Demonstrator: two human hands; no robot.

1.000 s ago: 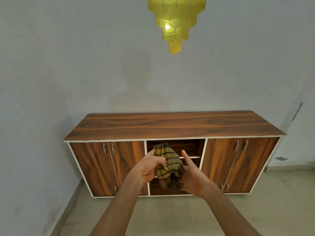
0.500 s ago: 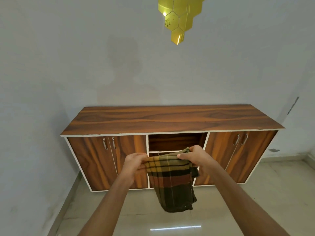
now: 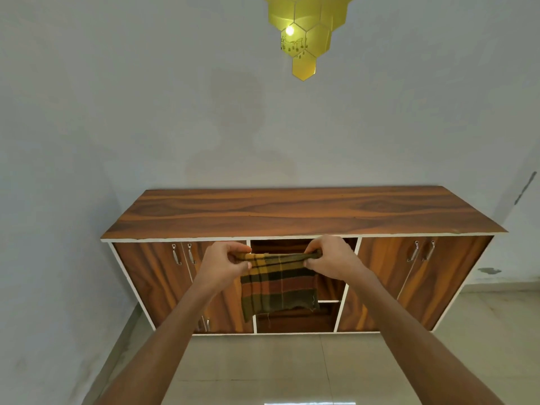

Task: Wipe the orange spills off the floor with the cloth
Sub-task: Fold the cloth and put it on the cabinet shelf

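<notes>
Plaid cloth point(image 3: 277, 283) stretched flat in mid-air, hanging in front of the open middle shelves of a wooden cabinet point(image 3: 304, 213). Top edge pinched at both corners: left hand point(image 3: 223, 263) clenched on the left corner, right hand point(image 3: 331, 257) gripping the right. Tiled floor point(image 3: 280, 366) below, near side.

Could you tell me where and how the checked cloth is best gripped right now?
Along its top edge, from above at both ends, as the left hand and right hand pinch it: the cloth hangs flat and spread from that stretched edge.
</notes>
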